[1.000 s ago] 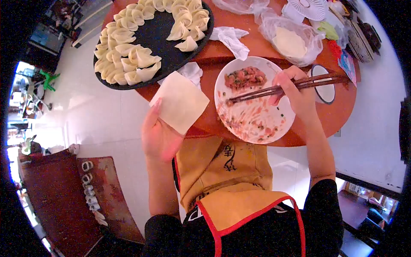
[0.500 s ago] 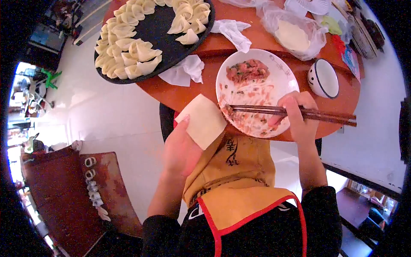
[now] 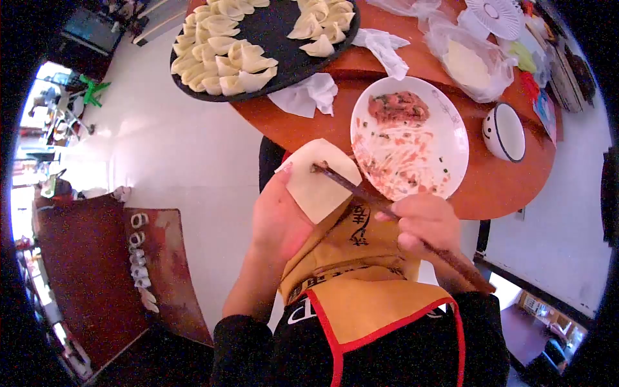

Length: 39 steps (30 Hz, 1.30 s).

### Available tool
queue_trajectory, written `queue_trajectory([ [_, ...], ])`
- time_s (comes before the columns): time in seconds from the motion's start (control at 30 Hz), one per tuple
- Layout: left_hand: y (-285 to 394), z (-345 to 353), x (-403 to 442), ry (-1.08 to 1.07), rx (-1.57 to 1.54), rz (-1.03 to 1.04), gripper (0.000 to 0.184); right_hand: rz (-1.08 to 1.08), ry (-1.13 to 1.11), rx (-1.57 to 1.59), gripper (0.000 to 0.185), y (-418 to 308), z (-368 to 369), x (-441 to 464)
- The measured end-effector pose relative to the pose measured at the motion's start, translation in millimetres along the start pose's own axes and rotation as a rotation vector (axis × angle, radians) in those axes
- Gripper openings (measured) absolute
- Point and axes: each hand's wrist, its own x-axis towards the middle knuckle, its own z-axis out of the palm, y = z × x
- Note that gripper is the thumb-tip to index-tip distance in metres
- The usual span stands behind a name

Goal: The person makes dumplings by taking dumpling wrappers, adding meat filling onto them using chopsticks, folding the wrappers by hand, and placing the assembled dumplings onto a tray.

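Note:
A square dough wrapper (image 3: 320, 190) lies across the palm and fingers of my left hand (image 3: 278, 216), the thumb pressing its left edge. My right hand (image 3: 425, 226) is closed around dark brown chopsticks (image 3: 361, 193). Their tips touch the upper part of the wrapper, with a small dab of meat filling (image 3: 316, 168) there. Just beyond sits a white plate (image 3: 454, 151), smeared with filling. A mound of pinkish minced meat with green bits (image 3: 398, 108) rests at its far side.
A black round tray (image 3: 271, 35) bears many folded wontons (image 3: 240, 59) at the far left of the red-brown table (image 3: 516, 187). Crumpled tissues (image 3: 309, 93) lie near it. A white bowl (image 3: 505, 132) and a plastic bag with wrappers (image 3: 469, 64) stand to the right.
My right hand has brought the chopsticks from the plate down and left onto the wrapper. The left hand still holds the wrapper. The whole view has shifted slightly.

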Motion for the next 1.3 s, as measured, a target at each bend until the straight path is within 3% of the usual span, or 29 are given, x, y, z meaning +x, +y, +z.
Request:
queue_trajectory([
  [0.03, 2, 2, -1, -0.006, -0.015, 0.017, 0.04, -0.273, -0.01, -0.142, 0.027, 4, 3, 3],
  [0.07, 4, 3, -1, -0.005, -0.017, 0.026, 0.04, -0.348, -0.074, -0.163, 0.036, 2, 3, 8],
  [0.23, 12, 7, 1, -0.032, 0.058, 0.035, 0.045, -0.38, -0.135, -0.173, 0.037, -13, -17, 16],
  [0.4, 16, 31, 5, -0.062, 0.082, 0.053, 0.046, -0.255, -0.179, -0.059, 0.031, -23, -61, 11],
  [0.47, 18, 41, 9, -0.084, 0.118, 0.054, 0.046, -0.182, 0.145, -0.143, 0.041, -38, -68, 18],
  [0.53, 17, 49, 15, -0.227, 0.074, 0.009, 0.042, -0.287, 0.157, -0.547, 0.046, -42, -95, 39],
  [0.57, 16, 53, 20, -0.242, 0.079, -0.001, 0.042, -0.324, 0.107, -0.727, 0.047, -43, -102, 51],
  [0.67, 10, 67, 36, -0.287, 0.177, -0.05, 0.046, -0.179, -0.238, -0.74, 0.025, -35, -105, 51],
  [0.7, 7, 73, 39, -0.338, 0.182, -0.114, 0.046, -0.18, -0.231, -0.758, 0.025, -40, -103, 55],
  [0.77, -1, 81, 48, -0.398, 0.187, -0.184, 0.048, -0.146, -0.592, -0.984, 0.02, -50, -99, 66],
  [0.83, -13, 81, 60, -0.394, 0.372, -0.187, 0.051, -0.201, -0.517, -0.926, 0.023, -44, -97, 69],
  [0.87, -16, 73, 70, -0.502, 0.358, -0.254, 0.055, -0.26, -0.444, -0.856, 0.027, -41, -96, 72],
  [1.0, -41, 95, 58, -0.597, 0.536, -0.174, 0.054, -0.109, -0.515, -0.863, 0.016, -42, -98, 86],
  [1.03, -39, 96, 59, -0.525, 0.843, -0.224, 0.044, -0.099, -0.508, -0.869, 0.016, -42, -97, 89],
  [1.1, -49, 103, 48, -0.588, 0.954, -0.076, 0.032, -0.058, -0.512, -0.831, 0.027, -40, -96, 95],
  [1.13, -50, 119, 41, -0.49, 0.987, -0.127, 0.029, -0.036, -0.491, -0.794, 0.027, -36, -97, 95],
  [1.17, -57, 99, 56, -0.593, 0.839, -0.146, 0.028, -0.028, -0.486, -0.798, 0.027, -34, -98, 95],
  [1.3, -70, 97, 60, -0.548, 0.784, -0.151, 0.025, 0.156, -0.429, -0.757, 0.02, -29, -107, 93],
])
